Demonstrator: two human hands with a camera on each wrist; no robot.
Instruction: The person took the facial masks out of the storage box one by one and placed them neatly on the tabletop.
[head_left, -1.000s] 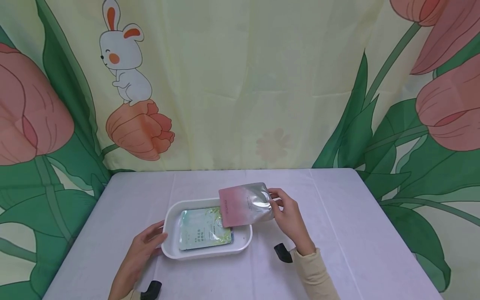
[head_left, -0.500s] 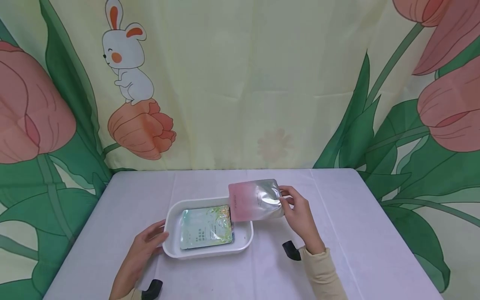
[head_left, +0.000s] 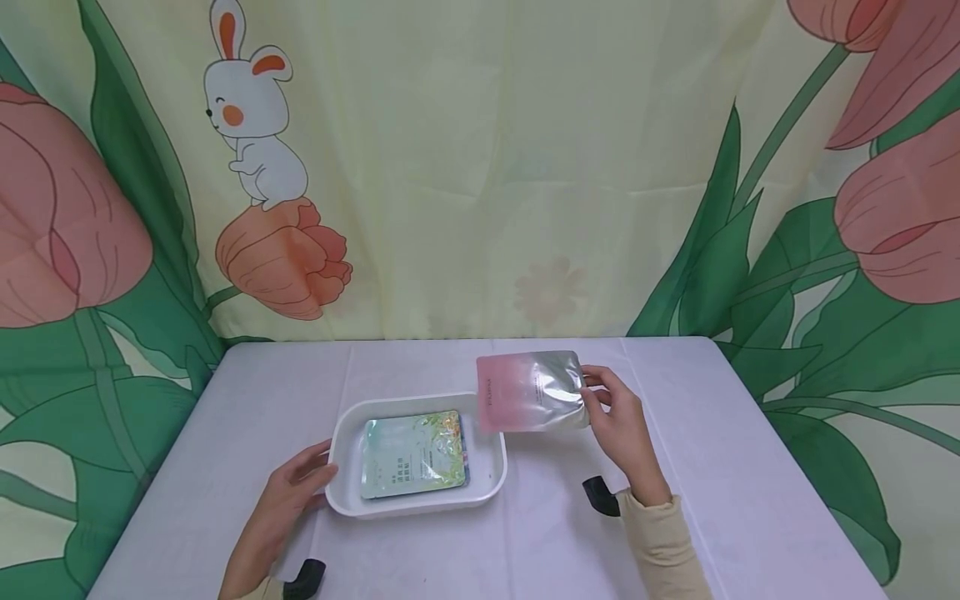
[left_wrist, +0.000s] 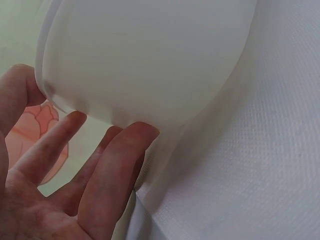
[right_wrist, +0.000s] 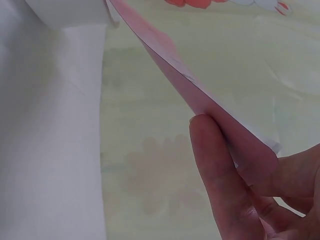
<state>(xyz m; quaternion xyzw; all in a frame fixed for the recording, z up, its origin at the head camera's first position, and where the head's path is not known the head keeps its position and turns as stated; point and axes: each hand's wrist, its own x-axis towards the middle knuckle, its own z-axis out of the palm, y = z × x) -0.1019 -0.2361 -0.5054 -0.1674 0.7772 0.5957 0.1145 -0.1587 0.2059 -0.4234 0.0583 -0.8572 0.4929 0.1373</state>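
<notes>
My right hand (head_left: 622, 429) pinches the right edge of a pink and silver foil sachet (head_left: 531, 392) between thumb and fingers. The sachet is raised, and its left end overlaps the far right corner of a white tray (head_left: 491, 483) in the head view. Seen from the right wrist, the sachet (right_wrist: 195, 92) slants edge-on, a finger against its face. My left hand (head_left: 292, 479) holds the tray's left end; in the left wrist view its fingertips press the outer wall of the tray (left_wrist: 150, 60). Inside the tray lies a pale green sachet (head_left: 412, 457), with the edge of another packet showing beneath it.
The tray stands on a table with a white cloth (head_left: 420, 558). A curtain (head_left: 480, 183) printed with tulips and a rabbit hangs behind the table's far edge. Black mounts (head_left: 602, 497) sit at both wrists.
My right hand has carried the pink and silver sachet rightward and slightly away, uncovering more of the tray and the green sachet. The left hand and the tray stay put.
</notes>
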